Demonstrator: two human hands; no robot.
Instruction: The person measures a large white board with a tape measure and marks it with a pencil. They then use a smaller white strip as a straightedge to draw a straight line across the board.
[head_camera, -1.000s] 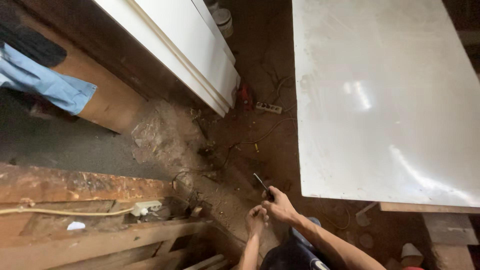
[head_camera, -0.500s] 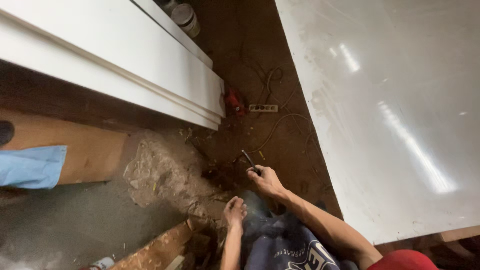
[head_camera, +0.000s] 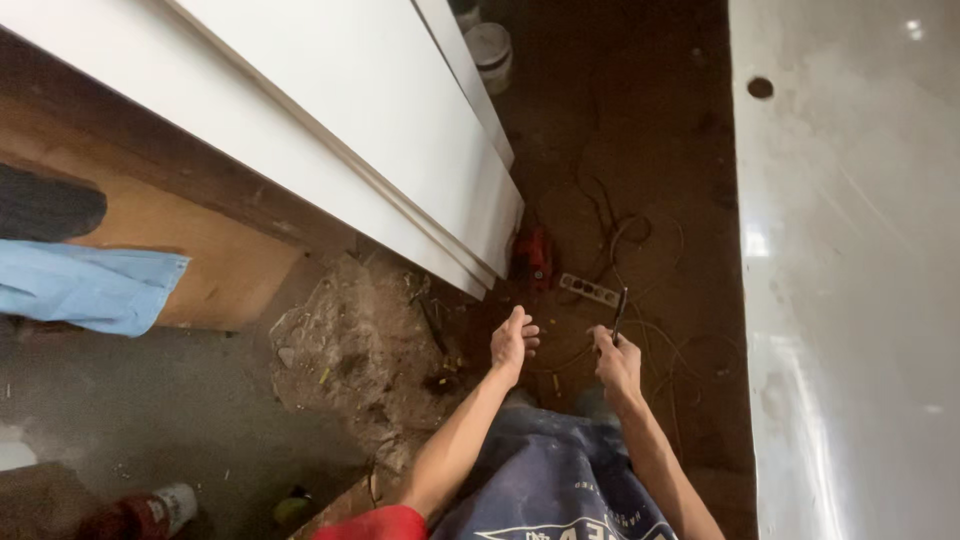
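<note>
Right hand (head_camera: 615, 362) grips a dark pen (head_camera: 620, 312), left hand (head_camera: 513, 343) empty

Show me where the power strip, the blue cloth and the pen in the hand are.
power strip (head_camera: 589, 290): head view, on the middle of its pale body on the floor.
blue cloth (head_camera: 85, 287): head view, on the middle of the fabric.
pen (head_camera: 620, 305): head view, on the dark shaft above the right hand (head_camera: 617, 362).

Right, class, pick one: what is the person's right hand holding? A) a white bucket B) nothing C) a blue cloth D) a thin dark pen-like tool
D: the right hand grips a thin dark pen-like tool pointing up from the fist, while the left hand is empty.
</note>
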